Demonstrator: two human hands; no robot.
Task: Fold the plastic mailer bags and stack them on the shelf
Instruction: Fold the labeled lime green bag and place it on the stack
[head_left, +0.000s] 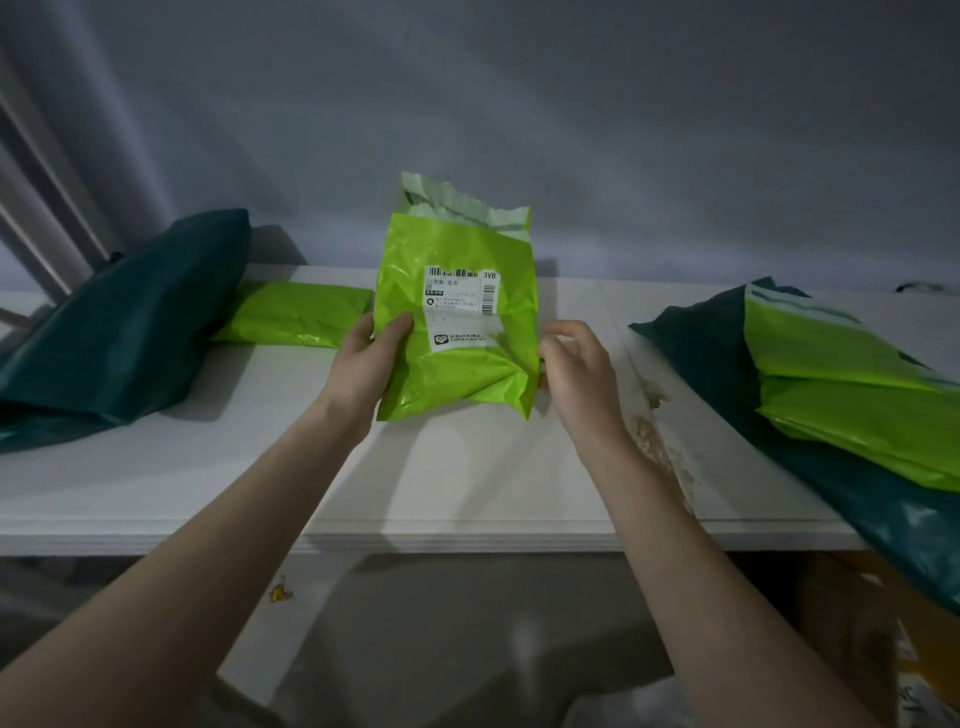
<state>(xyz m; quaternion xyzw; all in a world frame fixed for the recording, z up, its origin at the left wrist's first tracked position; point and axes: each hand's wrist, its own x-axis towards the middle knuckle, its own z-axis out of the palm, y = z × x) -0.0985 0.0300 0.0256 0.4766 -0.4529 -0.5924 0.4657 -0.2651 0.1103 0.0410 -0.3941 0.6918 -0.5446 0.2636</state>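
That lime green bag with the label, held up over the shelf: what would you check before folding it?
1. Left hand grips the lime green mailer, thumb on its front: ok.
2. Right hand pinches the bag's lower right edge: ok.
3. Bag flat enough to fold: not ok, crumpled, torn top flap standing up.
4. Bag empty: cannot tell.
5. Bare white shelf below the bag to fold on: ok.
6. Somewhere to stack it: ok, a folded green bag lies on the shelf to the left.

A grey wall (571, 130) rises behind, and a cardboard box (852, 623) sits low right.
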